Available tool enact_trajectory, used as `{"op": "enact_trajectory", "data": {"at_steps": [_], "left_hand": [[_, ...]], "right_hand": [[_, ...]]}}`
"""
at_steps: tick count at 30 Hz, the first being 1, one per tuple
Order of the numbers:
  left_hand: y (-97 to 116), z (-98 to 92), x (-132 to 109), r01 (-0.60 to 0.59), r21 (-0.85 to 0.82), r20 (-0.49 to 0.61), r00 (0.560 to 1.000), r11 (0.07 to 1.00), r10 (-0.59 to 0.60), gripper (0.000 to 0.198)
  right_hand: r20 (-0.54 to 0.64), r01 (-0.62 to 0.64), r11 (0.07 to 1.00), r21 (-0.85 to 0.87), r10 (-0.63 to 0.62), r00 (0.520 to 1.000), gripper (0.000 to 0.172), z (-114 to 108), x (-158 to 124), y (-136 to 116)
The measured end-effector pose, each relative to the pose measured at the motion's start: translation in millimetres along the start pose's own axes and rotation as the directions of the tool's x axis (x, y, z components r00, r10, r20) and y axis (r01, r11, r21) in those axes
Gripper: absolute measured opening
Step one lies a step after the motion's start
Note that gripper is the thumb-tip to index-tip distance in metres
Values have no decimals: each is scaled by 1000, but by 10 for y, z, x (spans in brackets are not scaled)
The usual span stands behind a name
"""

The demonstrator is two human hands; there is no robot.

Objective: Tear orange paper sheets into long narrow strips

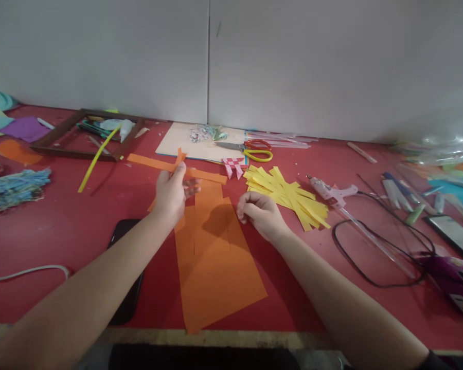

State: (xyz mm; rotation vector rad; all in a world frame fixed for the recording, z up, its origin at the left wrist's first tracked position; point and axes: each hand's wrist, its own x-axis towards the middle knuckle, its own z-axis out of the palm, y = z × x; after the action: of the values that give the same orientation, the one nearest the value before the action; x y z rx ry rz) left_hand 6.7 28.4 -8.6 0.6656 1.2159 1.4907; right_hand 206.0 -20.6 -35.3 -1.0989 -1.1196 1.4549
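Observation:
My left hand (pixel 173 192) pinches an orange paper strip (pixel 148 162) between thumb and fingers. A second short orange strip end (pixel 180 153) sticks up where the two cross. The long strip runs sideways past the hand toward the right. My right hand (pixel 260 213) is curled closed with nothing visible in it, just right of the orange sheets. Beneath both hands lie orange paper sheets (pixel 219 277), with narrower cut pieces at their far end. Yellow paper strips (pixel 285 192) lie in a pile beyond my right hand. A small pink woven paper piece (pixel 233 167) sits past the orange strips.
Scissors (pixel 258 149) rest partly on a pale board (pixel 177 140) at the back. To the right are a glue gun (pixel 332 192), its looping cable and several pens (pixel 397 190). A wooden frame (pixel 77 151) stands left, and a black phone (pixel 129 303) lies under my left forearm.

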Motion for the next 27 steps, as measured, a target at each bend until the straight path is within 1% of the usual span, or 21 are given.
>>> {"op": "enact_trajectory", "data": {"at_steps": [1, 3, 4, 5, 6, 7, 8, 9, 11, 12, 13, 14, 15, 16, 18, 19, 20, 22, 24, 25, 27], "left_hand": [[0, -6, -2, 23, 20, 11, 1000, 1000, -24, 35], [-10, -5, -47, 89, 106, 151, 983, 990, -104, 37], [-18, 2, -86, 110, 160, 242, 959, 981, -147, 38], [-27, 10, -133, 111, 218, 346, 920, 970, -183, 38], [-36, 20, -184, 105, 278, 438, 871, 955, -223, 37], [-46, 30, -235, 97, 345, 525, 805, 934, -277, 38], [-57, 38, -282, 98, 423, 602, 713, 901, -360, 38], [-69, 43, -324, 96, 464, 650, 638, 881, -413, 38], [-97, 48, -382, 101, 525, 699, 515, 845, -496, 41], [-111, 47, -397, 104, 550, 707, 470, 829, -528, 42], [-124, 47, -404, 108, 566, 710, 441, 817, -550, 43], [-134, 46, -402, 108, 568, 708, 442, 816, -552, 44], [-139, 46, -395, 101, 549, 707, 474, 830, -525, 45], [-137, 48, -383, 87, 508, 704, 531, 857, -472, 44], [-116, 54, -355, 36, 383, 678, 667, 923, -307, 41], [-99, 58, -341, 12, 319, 655, 720, 948, -230, 39], [-81, 60, -330, -5, 274, 633, 753, 962, -177, 38], [-52, 63, -316, -44, 228, 590, 801, 973, -102, 34], [-42, 59, -311, -84, 216, 554, 831, 973, -52, 30], [-46, 56, -311, -106, 218, 546, 837, 970, -31, 28], [-65, 46, -310, -159, 248, 558, 830, 956, -7, 24]], "right_hand": [[-14, -3, 1000, 29, 3, 1000, 4, 5, 6, -8], [-38, -9, 996, 93, 12, 999, 6, 18, 19, -28], [-49, -4, 992, 124, 10, 999, 9, 24, 24, -37], [-50, 3, 989, 148, 5, 999, 12, 30, 27, -42], [-44, 12, 987, 163, -5, 999, 15, 33, 28, -44], [-32, 19, 986, 165, -14, 999, 19, 34, 26, -42], [-16, 24, 988, 155, -21, 1000, 22, 34, 23, -36], [-3, 23, 990, 136, -23, 1000, 25, 32, 18, -28], [4, 11, 997, 78, -11, 1000, 28, 26, 10, -8], [-7, 5, 999, 45, -5, 1000, 29, 24, 8, -1], [-22, 2, 1000, 19, -1, 1000, 30, 23, 6, 2], [-41, 2, 1000, 3, -2, 999, 30, 23, 3, 0], [-59, 3, 1000, -3, -3, 998, 31, 24, 1, -7], [-70, 3, 1000, -5, -3, 998, 31, 25, -4, -18], [-59, -8, 1000, -12, 7, 998, 31, 28, -19, -49], [-36, -14, 999, -35, 13, 999, 31, 30, -29, -65], [-9, -15, 997, -71, 15, 1000, 31, 32, -41, -79], [37, 10, 988, -151, -4, 999, 32, 37, -64, -97], [51, 45, 977, -207, -35, 998, 32, 42, -78, -100], [46, 55, 976, -212, -46, 998, 31, 44, -79, -95], [25, 60, 980, -188, -56, 998, 26, 45, -69, -77]]}}
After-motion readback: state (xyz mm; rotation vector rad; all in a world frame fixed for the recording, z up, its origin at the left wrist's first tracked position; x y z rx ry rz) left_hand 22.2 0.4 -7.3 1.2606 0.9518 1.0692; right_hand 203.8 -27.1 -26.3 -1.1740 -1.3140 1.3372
